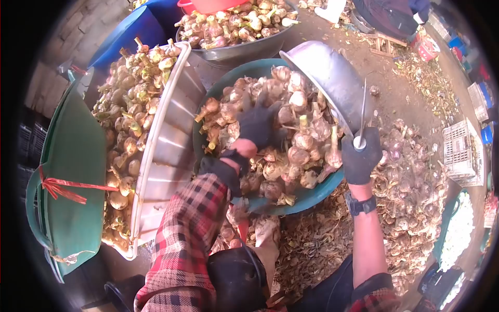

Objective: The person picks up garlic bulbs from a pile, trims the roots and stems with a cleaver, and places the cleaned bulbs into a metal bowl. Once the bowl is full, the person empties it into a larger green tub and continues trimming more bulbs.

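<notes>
My left hand, in a dark glove, reaches into a wide green tub of garlic bulbs. Its fingers are spread over the bulbs, slightly blurred. At the tub's right side, my gloved right hand is closed around the handle of a knife whose thin blade points up. A metal basin leans over the tub's right rim, tilted, with its lower edge right at my right hand. Some bulbs still carry short cut stems.
To the left stand a white crate full of garlic and a green container tied with red string. A dark basin of garlic is behind the tub. Loose bulbs and dry husks cover the floor; a person is at the upper right.
</notes>
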A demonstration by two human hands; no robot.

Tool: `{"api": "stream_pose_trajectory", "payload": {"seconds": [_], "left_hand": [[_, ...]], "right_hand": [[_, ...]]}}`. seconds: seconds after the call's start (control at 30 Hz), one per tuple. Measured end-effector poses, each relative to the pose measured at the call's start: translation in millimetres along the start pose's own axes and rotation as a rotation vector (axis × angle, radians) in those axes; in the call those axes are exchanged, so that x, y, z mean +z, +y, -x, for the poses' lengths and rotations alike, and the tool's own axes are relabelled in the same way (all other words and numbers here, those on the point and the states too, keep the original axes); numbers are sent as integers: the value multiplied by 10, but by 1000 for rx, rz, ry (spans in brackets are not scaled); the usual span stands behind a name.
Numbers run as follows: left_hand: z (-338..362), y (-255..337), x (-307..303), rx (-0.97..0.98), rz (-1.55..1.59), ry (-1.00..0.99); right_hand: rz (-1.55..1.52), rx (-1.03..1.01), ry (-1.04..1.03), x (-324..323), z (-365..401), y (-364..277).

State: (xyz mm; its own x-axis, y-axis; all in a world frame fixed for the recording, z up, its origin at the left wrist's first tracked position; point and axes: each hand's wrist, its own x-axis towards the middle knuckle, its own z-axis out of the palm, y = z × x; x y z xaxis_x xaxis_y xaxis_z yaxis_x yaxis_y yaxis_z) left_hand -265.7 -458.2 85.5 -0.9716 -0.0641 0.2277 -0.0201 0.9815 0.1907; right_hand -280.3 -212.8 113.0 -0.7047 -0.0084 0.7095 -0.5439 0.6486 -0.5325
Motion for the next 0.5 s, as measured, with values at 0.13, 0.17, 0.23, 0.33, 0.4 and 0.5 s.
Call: {"api": "stream_pose_trajectory", "payload": {"seconds": [0.13,0.17,0.23,0.33,0.4,0.5], "left_hand": [[-399,-42,46,-93,72,25],[-496,-71,28,-128,115,31],[-609,-184,29,-91,225,-75],[-822,-530,272,-227,333,-125],[-834,-668,426,-149,278,-29],[-767,-682,490,-112,271,56]], "right_hand": [[27,-19,8,132,-89,43],[38,-26,-5,169,-118,43],[54,-35,-7,274,-120,120],[-2,-18,-10,380,-142,122],[18,-31,-5,409,-192,128],[39,-44,-33,475,-191,167]]}}
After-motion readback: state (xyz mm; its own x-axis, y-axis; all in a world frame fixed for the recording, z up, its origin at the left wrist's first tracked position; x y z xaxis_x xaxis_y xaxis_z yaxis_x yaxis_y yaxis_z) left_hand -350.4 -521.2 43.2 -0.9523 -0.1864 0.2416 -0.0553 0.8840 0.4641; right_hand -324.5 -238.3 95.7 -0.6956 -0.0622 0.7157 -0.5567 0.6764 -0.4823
